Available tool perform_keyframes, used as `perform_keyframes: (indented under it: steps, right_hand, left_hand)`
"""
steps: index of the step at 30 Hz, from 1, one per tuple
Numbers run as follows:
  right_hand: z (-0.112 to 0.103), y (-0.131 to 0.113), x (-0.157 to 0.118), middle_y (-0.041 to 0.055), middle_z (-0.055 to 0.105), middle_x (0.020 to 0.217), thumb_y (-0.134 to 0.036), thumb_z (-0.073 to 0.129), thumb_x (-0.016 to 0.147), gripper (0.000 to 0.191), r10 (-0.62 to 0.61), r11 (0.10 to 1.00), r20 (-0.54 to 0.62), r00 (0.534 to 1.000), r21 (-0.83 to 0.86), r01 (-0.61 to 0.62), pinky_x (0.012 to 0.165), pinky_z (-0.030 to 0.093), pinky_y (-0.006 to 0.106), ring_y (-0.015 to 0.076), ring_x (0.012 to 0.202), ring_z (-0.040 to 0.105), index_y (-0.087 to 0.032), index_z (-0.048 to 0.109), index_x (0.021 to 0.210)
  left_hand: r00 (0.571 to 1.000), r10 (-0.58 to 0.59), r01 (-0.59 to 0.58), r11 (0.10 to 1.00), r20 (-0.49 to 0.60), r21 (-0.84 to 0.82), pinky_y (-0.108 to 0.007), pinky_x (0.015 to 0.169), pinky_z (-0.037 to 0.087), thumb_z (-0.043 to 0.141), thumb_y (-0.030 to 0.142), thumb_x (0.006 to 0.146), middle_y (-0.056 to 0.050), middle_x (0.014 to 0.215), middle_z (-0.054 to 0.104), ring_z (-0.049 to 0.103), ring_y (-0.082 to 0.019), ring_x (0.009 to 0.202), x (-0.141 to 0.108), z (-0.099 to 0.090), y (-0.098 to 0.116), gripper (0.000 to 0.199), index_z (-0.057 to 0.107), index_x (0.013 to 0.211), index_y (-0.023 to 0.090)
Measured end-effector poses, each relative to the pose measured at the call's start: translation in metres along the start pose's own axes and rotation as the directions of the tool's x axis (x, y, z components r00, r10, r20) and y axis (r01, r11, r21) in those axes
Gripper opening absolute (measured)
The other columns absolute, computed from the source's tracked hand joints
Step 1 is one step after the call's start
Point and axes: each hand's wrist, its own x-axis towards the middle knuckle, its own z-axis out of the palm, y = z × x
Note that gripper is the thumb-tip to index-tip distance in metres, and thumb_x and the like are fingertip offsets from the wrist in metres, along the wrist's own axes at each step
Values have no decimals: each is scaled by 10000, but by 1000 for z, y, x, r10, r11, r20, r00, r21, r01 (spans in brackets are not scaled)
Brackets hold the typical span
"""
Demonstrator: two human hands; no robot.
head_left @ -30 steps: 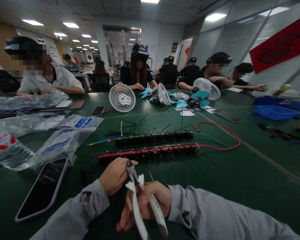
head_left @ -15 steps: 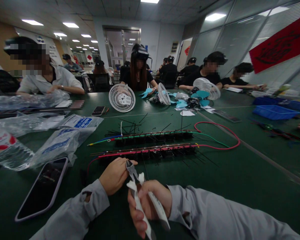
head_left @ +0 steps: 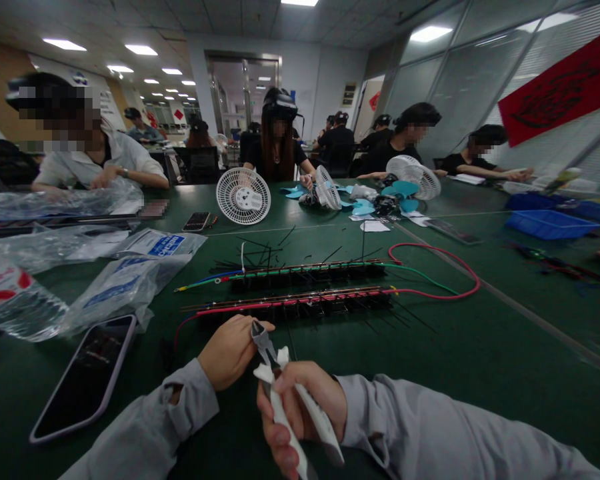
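Observation:
White-handled cutting pliers point(head_left: 286, 407) are in my right hand point(head_left: 305, 413), its fingers wrapped round the grips. Their grey jaws point away from me and lie by the fingertips of my left hand point(head_left: 234, 350). That hand is at the near edge of a black strip assembly point(head_left: 300, 305) with a red cable and dark ties sticking out; whatever its bent fingers may hold is hidden. Behind it lies a second black strip point(head_left: 310, 270) with a green wire. A red cable point(head_left: 473, 267) loops out at the right end of the strips.
A phone point(head_left: 85, 377), a water bottle point(head_left: 17, 297) and plastic bags point(head_left: 130, 280) lie at left. Across the table are fan cages point(head_left: 243, 196), blue fan blades point(head_left: 403, 193) and seated people. Blue trays point(head_left: 553, 224) stand at right.
My right hand and the plier handles have shifted very slightly to the right. My left hand has barely moved. Across the table, a person at right has turned their head.

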Motion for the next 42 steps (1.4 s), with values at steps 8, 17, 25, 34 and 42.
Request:
perform_keyframes:
  steps: [8, 17, 25, 34, 42]
  right_hand:
    - [-1, 1, 1, 30, 472, 588, -358, 355, 706, 268, 6, 1000, -26, 1000, -1, -6, 464, 440, 360, 166, 484, 506, -135, 472, 797]
    - [-5, 2, 1, 38, 504, 588, -374, 369, 710, 282, 3, 1000, -4, 1000, 1, -3, 477, 443, 357, 165, 488, 519, -133, 473, 813]
    - [-15, 8, 9, 164, 640, 774, -385, 387, 565, 431, 12, 1000, 80, 997, -14, -11, 659, 431, 452, 282, 707, 620, -107, 502, 874]
    - [1, -1, 9, 192, 624, 996, -327, 363, 490, 774, 66, 997, 67, 996, 26, -68, 757, 375, 352, 251, 859, 607, -43, 451, 1204]
    - [8, -4, 5, 151, 590, 1109, -284, 436, 543, 779, 108, 990, 78, 991, 86, -114, 884, 332, 433, 271, 923, 616, -151, 365, 1307]
  left_hand:
    - [1000, 12, -12, 1000, -17, 6, -359, 836, 460, 339, 213, 927, -81, 968, 669, 610, -195, 918, 1, 0, 1, 296, 558, 1121, 172]
    - [1000, -10, 10, 1000, 0, 2, -381, 848, 453, 321, 197, 932, -84, 981, 664, 606, -201, 926, 1, -1, 4, 296, 548, 1121, 171]
    - [1000, -3, 3, 1000, 9, -19, -371, 849, 462, 304, 187, 931, -105, 1016, 660, 610, -203, 942, 3, -3, 7, 306, 552, 1109, 159]
    - [1000, -13, 13, 999, 6, -47, -366, 813, 460, 305, 204, 928, -82, 948, 662, 609, -197, 880, 4, -3, 6, 300, 555, 1088, 159]
    - [1000, 6, -6, 999, -6, -52, -363, 798, 458, 310, 218, 922, -80, 930, 663, 610, -198, 868, 5, -3, 5, 307, 566, 1084, 161]
